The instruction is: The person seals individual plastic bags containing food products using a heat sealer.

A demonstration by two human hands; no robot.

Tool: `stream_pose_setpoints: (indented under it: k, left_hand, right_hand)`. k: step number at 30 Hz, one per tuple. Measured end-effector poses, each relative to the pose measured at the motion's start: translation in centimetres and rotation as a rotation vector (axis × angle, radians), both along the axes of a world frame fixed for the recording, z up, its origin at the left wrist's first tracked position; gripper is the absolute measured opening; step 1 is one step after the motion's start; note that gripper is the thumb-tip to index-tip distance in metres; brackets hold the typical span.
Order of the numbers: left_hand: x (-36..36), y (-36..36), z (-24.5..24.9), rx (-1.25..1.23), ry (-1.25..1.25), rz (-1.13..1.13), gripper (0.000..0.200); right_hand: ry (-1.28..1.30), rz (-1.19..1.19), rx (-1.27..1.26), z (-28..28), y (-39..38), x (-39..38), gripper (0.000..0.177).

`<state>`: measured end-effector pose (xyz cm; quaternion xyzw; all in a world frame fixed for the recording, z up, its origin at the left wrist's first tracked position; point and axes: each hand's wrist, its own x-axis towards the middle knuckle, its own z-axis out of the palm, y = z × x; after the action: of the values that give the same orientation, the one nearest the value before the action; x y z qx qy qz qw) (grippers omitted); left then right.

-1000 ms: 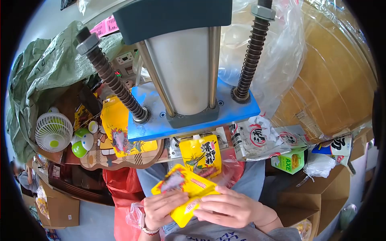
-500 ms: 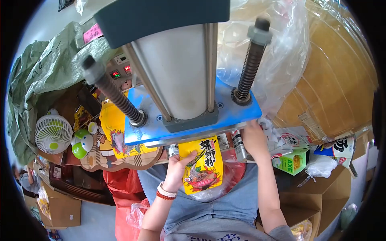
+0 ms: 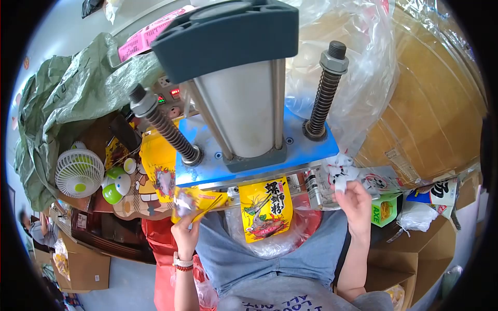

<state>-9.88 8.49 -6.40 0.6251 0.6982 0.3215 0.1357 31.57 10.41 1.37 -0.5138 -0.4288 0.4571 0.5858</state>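
Observation:
My left hand (image 3: 185, 230) pinches a yellow printed pouch (image 3: 203, 201), which is tilted in front of the left end of the blue press plate (image 3: 249, 168). A second yellow pouch (image 3: 266, 212) with black characters and a food picture hangs from the front of the press, its upper edge at the metal bar under the plate. On the right, my right hand (image 3: 358, 205) is raised with thumb and fingers closed on a small white scrap (image 3: 340, 184). Just left of it lies a silver metal cylinder (image 3: 313, 189) by the press.
More yellow pouches (image 3: 158, 163) lie on a wooden board (image 3: 129, 207) at left, near a small white fan (image 3: 79, 173). Spring rods (image 3: 321, 96) flank the press cylinder (image 3: 238, 109). A large cardboard box (image 3: 425, 103) and a green AXE package (image 3: 385, 210) are at right.
My left hand has left the hanging pouch and moved left, now holding another pouch. My right hand has moved right, away from the metal cylinder, and holds a white scrap. The view has shifted slightly.

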Motion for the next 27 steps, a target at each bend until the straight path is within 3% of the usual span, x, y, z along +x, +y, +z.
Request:
stream_pose_setpoints:
  k: [1, 3, 6, 10, 11, 13, 18, 20, 22, 24, 27]
  left_hand:
    - [0.6, -0.5, 0.5, -0.011, -0.138, 0.037, 0.023]
    - [2.0, -1.9, 0.5, 0.134, -0.281, -0.011, 0.031]
    - [6.5, -3.5, 3.7, 0.268, -0.366, -0.1, 0.04]
    - [9.3, -4.4, 7.2, 0.386, 0.018, -0.225, 0.041]
    - [9.4, -4.6, 7.4, 0.411, 0.088, -0.223, 0.038]
    - [9.9, -5.0, 8.5, 0.412, 0.112, -0.242, 0.038]
    - [10.4, -5.3, 9.2, 0.414, 0.152, -0.273, 0.037]
    - [10.5, -5.5, 9.8, 0.408, 0.241, -0.304, 0.036]
    - [10.4, -5.4, 10.2, 0.411, 0.22, -0.406, 0.036]
    - [10.4, -4.8, 9.8, 0.311, -0.063, -0.564, 0.027]
    - [11.4, -3.4, 5.0, 0.174, -0.246, -0.597, 0.023]
  right_hand:
    - [-0.001, 0.005, 0.004, 1.1, -0.6, -0.9, 0.012]
    - [0.29, 0.134, 0.197, 2.4, -1.8, -2.1, 0.015]
    - [0.288, 0.359, 0.21, 1.4, -3.0, -2.8, 0.023]
    - [-0.116, 0.354, 0.208, 1.3, -5.2, -5.6, 0.035]
    - [-0.255, 0.316, 0.328, 1.8, -5.6, -6.0, 0.035]
    - [-0.481, 0.252, 0.535, 1.7, -6.0, -6.4, 0.044]
    - [-0.758, 0.196, 0.549, 1.6, -4.9, -8.1, 0.042]
    - [-0.949, 0.259, 0.678, 1.7, -4.7, -8.3, 0.046]
    - [-0.865, 0.376, 0.735, 3.3, -5.3, -7.6, 0.045]
    - [-0.666, 0.437, 0.711, 3.6, -5.1, -7.3, 0.047]
    - [-0.834, 0.334, 0.568, 2.9, -3.2, -7.3, 0.053]
